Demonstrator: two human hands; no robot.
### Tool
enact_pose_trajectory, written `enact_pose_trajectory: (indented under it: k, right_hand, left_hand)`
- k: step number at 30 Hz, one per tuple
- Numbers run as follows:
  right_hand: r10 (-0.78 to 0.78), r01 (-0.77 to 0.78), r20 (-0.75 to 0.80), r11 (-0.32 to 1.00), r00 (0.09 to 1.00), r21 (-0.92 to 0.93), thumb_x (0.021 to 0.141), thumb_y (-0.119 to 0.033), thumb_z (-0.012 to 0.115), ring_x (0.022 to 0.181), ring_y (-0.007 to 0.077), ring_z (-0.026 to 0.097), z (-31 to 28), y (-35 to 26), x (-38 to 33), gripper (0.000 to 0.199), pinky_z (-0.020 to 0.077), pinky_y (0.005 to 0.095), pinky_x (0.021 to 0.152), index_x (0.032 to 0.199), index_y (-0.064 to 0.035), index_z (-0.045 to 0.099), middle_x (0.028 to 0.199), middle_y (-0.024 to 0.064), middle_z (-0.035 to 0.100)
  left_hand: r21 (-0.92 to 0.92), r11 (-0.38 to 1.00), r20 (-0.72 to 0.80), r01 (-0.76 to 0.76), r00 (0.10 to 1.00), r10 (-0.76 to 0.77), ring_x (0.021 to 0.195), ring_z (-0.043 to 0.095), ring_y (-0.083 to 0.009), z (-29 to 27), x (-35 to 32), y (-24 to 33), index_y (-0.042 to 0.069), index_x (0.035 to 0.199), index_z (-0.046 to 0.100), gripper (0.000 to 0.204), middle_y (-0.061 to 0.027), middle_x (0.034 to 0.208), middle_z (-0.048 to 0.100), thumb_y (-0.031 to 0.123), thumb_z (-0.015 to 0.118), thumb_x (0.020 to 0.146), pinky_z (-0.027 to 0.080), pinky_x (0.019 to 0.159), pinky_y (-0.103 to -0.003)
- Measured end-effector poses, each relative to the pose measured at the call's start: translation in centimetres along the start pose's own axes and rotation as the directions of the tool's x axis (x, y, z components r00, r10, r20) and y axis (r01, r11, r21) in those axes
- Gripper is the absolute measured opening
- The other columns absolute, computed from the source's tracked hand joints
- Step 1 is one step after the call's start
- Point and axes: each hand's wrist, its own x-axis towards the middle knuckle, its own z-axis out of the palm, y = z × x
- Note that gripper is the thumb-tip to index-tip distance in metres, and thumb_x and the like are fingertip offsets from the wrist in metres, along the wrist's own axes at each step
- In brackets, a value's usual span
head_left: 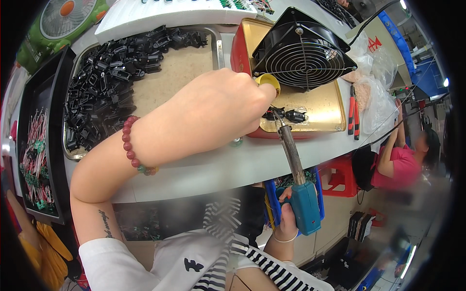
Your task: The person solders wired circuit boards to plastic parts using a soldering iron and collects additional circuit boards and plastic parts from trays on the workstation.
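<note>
The left hand [218, 106] touches a yellow hollow cylinder [265, 77], fingers' state unclear; the right hand [287, 219] has fingers clasped round a teal plastic soldering gun [307, 208].

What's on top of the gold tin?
A black fan and small black parts. The left hand hides part of the gold tin; the fan hides what's beneath.

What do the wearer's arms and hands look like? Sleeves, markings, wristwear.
Left hand: no glove; reddish bead bracelet with some green and amber; dark script tattoo higher up the arm; white short sleeve. Right hand: no glove; thin pale wristband.
</note>
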Motion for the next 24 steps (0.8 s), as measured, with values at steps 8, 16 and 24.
enact_pose_trajectory:
  k: [8, 16, 24]
  right_hand:
    - [0.139, -0.117, -0.118, 0.977, 0.983, 0.180, 0.071, -0.043, 0.072, 0.063, 0.0168, 0.053, 0.5, -0.5, 0.1, 0.047, 0.0402, 0.0261, 0.055, 0.083, -0.0004, 0.057, 0.074, 0.0086, 0.051]
    - [0.182, -0.153, -0.120, 0.965, 0.976, 0.215, 0.071, -0.042, 0.072, 0.064, 0.0171, 0.053, 0.5, -0.4, -0.1, 0.048, 0.0410, 0.0264, 0.056, 0.087, -0.0005, 0.055, 0.079, 0.0084, 0.049]
    - [0.147, -0.115, -0.054, 0.916, 0.988, 0.384, 0.071, -0.020, 0.062, 0.071, 0.0200, 0.053, -0.8, 0.7, -0.9, 0.049, 0.0418, 0.0276, 0.062, 0.112, 0.0042, 0.050, 0.098, 0.0115, 0.053]
  left_hand:
    - [-0.001, 1.000, -0.009, -0.004, 1.000, 0.004, 0.052, 0.056, -0.0311, 0.2, -0.1, -0.1, 0.001, 0.075, 0.049, 0.013, -0.0128, 0.061, 0.057, 0.007, 0.060, 0.075, 0.045, 0.047, -0.038]
    - [0.004, 1.000, 0.007, 0.007, 1.000, -0.007, 0.053, 0.056, -0.0320, 0.1, -0.1, -0.1, 0.001, 0.075, 0.048, 0.012, -0.0126, 0.060, 0.057, 0.006, 0.059, 0.075, 0.045, 0.048, -0.038]
    - [-0.200, 0.978, -0.062, 0.054, 0.996, -0.067, 0.066, 0.057, -0.0216, -1.9, 0.2, -2.1, 0.002, 0.087, 0.049, 0.030, -0.0087, 0.079, 0.058, 0.018, 0.071, 0.074, 0.046, 0.058, -0.033]
